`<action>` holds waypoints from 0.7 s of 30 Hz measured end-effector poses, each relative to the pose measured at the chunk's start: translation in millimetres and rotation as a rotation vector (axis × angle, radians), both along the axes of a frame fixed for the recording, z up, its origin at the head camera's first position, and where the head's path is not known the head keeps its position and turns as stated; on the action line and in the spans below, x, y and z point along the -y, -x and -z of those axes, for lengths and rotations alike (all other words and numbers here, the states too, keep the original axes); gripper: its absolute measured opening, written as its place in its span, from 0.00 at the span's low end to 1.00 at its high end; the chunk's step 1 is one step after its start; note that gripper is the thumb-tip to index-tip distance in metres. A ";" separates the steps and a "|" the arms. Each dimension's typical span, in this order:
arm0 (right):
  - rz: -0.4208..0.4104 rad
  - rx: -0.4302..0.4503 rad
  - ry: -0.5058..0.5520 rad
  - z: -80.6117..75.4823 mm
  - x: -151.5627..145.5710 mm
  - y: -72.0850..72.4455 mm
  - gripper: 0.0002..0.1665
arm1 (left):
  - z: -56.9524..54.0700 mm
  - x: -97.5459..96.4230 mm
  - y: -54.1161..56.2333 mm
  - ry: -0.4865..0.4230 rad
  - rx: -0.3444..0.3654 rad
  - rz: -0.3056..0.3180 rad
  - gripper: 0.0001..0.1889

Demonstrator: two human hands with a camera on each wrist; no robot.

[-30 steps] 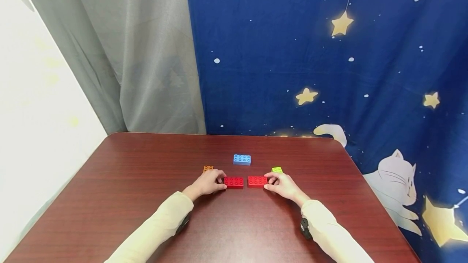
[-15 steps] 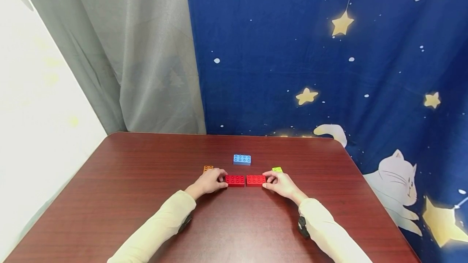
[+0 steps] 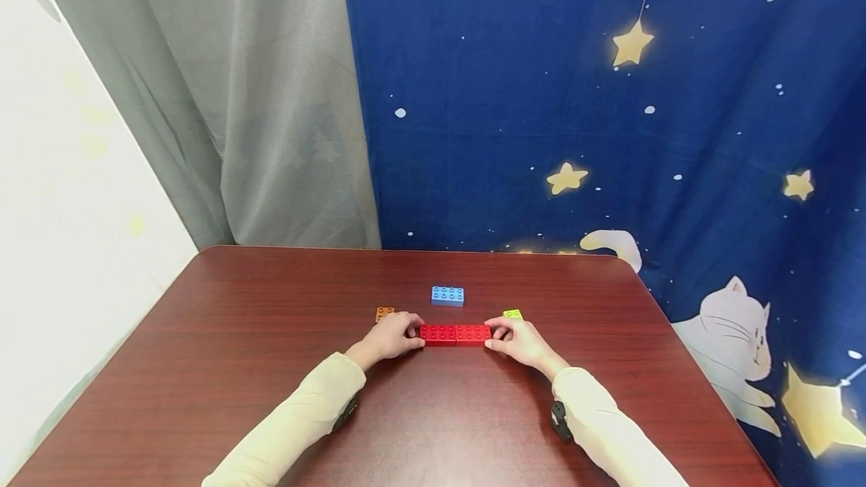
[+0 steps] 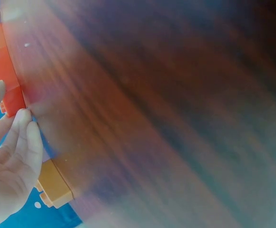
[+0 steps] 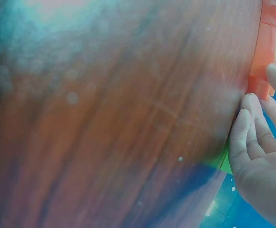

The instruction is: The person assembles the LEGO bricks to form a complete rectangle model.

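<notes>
Two red toy building bricks lie end to end on the table in the head view, their short ends meeting. My left hand (image 3: 389, 337) pinches the outer end of the left red brick (image 3: 437, 334) between thumb and fingers. At the opposite end, my right hand (image 3: 524, 340) grips the right red brick (image 3: 473, 334) the same way. The right wrist view has that brick (image 5: 263, 52) near the fingertips. Behind the left hand sits a partly covered orange brick (image 3: 384, 313), which the left wrist view shows as a yellowish block (image 4: 56, 184). A lime green brick (image 3: 513, 314) peeks out beyond the right hand.
A light blue brick (image 3: 448, 295) lies farther back, behind the red pair. The brown wooden table (image 3: 304, 284) ends at a grey curtain (image 3: 291, 134) and a blue star-patterned curtain (image 3: 487, 96).
Both hands have drawn toward each other, sliding the red bricks inward. The gap between the bricks has closed. The blue, orange and green bricks stay where they were.
</notes>
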State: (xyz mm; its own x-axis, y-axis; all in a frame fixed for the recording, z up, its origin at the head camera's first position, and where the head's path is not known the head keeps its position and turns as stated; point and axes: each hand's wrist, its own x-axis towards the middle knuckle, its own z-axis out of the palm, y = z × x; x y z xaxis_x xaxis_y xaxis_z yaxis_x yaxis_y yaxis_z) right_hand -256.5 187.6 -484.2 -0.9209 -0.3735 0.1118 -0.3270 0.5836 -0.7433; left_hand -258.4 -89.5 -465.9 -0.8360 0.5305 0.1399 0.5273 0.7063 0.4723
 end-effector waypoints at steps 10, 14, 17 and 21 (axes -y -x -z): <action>0.016 0.018 -0.002 1.1 0.3 -0.1 0.21 | -0.5 -0.8 -1.2 0.000 -0.009 -0.010 0.14; 0.015 0.013 0.000 2.9 0.2 1.1 0.21 | -0.3 -0.8 -2.0 0.002 -0.009 -0.013 0.14; 0.006 -0.003 0.007 2.5 -0.1 0.6 0.22 | -0.6 -0.7 -2.4 0.000 -0.009 -0.015 0.14; -0.024 -0.080 0.047 -1.0 -1.3 -1.9 0.24 | -0.7 -0.4 -2.3 -0.007 -0.007 -0.009 0.14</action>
